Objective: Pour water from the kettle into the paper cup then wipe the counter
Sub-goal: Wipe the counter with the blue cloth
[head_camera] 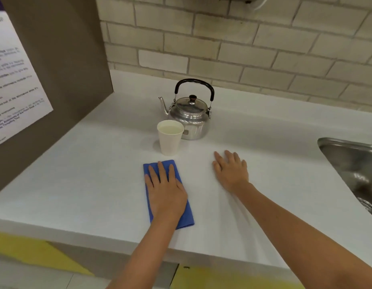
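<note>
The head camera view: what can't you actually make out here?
- Blue cloth: its middle is hidden under the left hand.
- Sink: cut off by the right edge.
- Printed notice: text too blurred to read.
- Kettle: the paper cup covers its lower front.

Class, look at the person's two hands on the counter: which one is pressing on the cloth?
The left hand lies flat on the blue cloth; the right hand rests flat on the bare counter.
</note>
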Demonstrator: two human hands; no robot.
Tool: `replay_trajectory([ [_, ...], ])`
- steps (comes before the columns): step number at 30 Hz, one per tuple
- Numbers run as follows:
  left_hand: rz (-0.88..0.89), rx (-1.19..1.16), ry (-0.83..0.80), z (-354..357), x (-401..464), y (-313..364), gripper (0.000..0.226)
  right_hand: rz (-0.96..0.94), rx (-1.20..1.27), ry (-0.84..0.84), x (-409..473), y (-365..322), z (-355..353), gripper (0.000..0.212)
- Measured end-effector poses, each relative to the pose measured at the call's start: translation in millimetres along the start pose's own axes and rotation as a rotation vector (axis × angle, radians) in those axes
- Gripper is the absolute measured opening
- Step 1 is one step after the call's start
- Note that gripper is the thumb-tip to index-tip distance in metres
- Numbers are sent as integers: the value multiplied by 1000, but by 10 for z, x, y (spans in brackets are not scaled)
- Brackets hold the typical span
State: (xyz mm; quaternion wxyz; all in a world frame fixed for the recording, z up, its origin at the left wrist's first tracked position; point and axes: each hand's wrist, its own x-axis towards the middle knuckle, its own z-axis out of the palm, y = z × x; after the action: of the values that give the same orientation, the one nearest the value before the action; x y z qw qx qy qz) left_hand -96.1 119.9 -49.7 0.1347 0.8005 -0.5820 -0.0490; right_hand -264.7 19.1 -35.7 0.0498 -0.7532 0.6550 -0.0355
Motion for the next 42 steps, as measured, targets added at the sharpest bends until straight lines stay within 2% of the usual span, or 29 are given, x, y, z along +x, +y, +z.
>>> replay_trajectory([
  [4, 15, -42, -18, -4, -51, -42, 53, -12, 44, -26, -17, 52, 38, 46],
  [8, -140, -65, 37, -127, -1, -423, 54, -16, 61, -19, -48, 126, 23, 46],
  [10, -190, -30, 50, -85, -64, -350, 55, -9, 78, -24, -64, 213, -1, 46],
  [12, -209, 14, 66, 21, -165, -36, 56, -8, 90, -35, -59, 347, -47, 46],
  [15, -118, 37, 38, 209, -178, 593, 56, -1, 105, -68, -18, 597, -137, 46],
  [20, 4, -9, -43, 436, 295, 1491, 56, -36, 212, -91, 37, 885, -186, 46],
  [27, 85, -26, -85, 580, 1194, 2017, 52, -32, 348, 6, 80, 950, -113, 47],
  [33, 180, -80, -69, 545, 1013, 1768, 51, 39, 432, 27, 112, 870, -145, 49],
  [39, 75, -42, -11, 348, 339, 841, 52, 92, 314, 12, 111, 689, -200, 52],
  [42, 58, -6, 12, 334, 219, 700, 53, 101, 304, 17, 84, 616, -189, 53],
])
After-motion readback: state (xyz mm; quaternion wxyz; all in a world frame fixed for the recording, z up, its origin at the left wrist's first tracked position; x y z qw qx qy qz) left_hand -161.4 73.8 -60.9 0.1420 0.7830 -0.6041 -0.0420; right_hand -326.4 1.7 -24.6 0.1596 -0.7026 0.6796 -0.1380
